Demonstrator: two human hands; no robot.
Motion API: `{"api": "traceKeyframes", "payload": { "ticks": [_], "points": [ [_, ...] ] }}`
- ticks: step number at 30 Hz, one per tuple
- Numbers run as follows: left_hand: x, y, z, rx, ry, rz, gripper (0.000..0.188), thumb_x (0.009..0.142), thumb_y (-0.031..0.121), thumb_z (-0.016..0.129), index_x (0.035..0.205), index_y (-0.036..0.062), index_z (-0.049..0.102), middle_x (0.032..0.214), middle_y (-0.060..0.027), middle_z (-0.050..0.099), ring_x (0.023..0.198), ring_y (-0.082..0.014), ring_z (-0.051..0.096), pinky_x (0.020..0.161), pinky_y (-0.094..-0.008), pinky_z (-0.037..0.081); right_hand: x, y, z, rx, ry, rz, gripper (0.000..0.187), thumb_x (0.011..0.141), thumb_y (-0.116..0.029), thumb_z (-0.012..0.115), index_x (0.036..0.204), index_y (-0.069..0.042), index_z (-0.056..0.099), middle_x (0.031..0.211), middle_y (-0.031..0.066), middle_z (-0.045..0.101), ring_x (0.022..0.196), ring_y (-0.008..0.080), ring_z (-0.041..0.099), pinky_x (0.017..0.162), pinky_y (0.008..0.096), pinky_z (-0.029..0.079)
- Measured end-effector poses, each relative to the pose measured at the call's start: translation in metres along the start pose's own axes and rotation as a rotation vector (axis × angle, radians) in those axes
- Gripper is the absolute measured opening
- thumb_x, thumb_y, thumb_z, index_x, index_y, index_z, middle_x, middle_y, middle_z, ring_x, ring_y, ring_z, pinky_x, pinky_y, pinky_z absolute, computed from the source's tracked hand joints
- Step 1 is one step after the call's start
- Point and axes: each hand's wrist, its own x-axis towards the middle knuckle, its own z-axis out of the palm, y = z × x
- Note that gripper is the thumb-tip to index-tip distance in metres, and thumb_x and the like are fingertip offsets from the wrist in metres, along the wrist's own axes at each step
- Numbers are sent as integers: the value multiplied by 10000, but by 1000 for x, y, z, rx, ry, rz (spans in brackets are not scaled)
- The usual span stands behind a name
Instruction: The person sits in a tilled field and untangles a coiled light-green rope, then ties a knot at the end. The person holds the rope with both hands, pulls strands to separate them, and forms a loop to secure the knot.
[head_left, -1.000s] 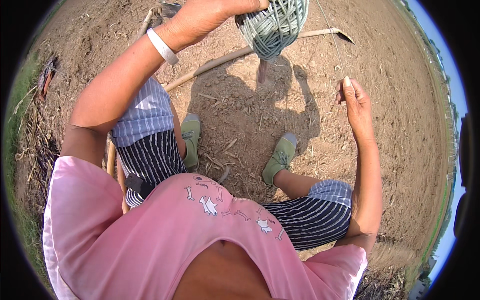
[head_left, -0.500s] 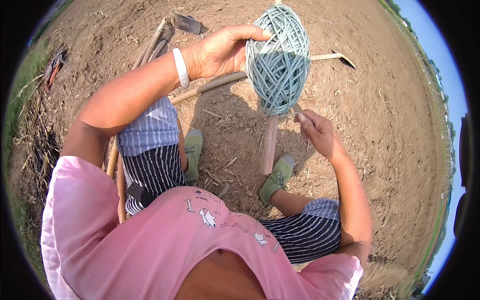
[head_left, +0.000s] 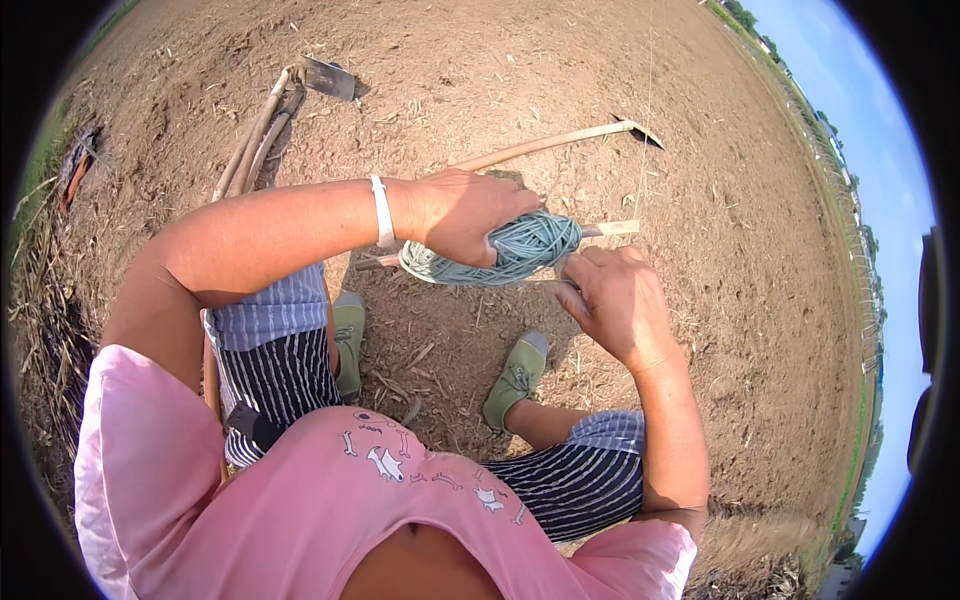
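Note:
A bundle of blue-green cord (head_left: 528, 246) is wound thickly round a wooden stick (head_left: 610, 229), which lies nearly level in the air before me. My left hand (head_left: 470, 212) grips the bundle from above, thumb on the near side and fingers over the top. Just below the stick's right end is my right hand (head_left: 612, 300), its thumb and forefinger pinched on a thin strand of the cord (head_left: 543, 281) that runs along the near side of the bundle. The stick's other end (head_left: 378, 262) sticks out to the left, under my left forearm.
A long-handled hoe (head_left: 560, 141) lies on the bare soil beyond the bundle. Farther left is a second hoe with a broad metal blade (head_left: 330, 79) and wooden handles (head_left: 250, 140). My green shoes (head_left: 517, 380) stand on soil strewn with dry stalks. Dry brush lines the left edge.
The cord bundle has turned from upright to nearly level and come lower and nearer. My left hand has moved over its top. My right hand has shifted slightly left, still pinching the strand.

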Motion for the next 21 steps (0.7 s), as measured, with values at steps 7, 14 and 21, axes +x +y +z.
{"api": "traceKeyframes", "payload": {
  "ticks": [7,14,21],
  "points": [
    [-19,-5,21,81,-289,202,576,696,156,725,1209,63,480,1047,-162,535,1043,-350,556,819,-460,490,-22,14,-15,213,-9,245,232,848,-248,723,778,-68,595,667,47,575,600,215,545,592,340,431],
    [-37,-11,41,185,-303,328,639,682,151,740,1258,89,469,1059,-139,520,1058,-333,536,801,-454,491,-50,43,-11,729,287,545,318,932,-221,686,712,-52,530,622,-55,420,604,50,356,520,239,325],
    [-37,24,-2,-457,94,268,629,732,105,707,1293,12,437,1134,-141,547,1094,-283,567,901,-370,488,-47,95,34,914,572,673,350,999,-254,585,705,-127,444,600,-78,385,504,31,314,442,231,253]
  ]
}}
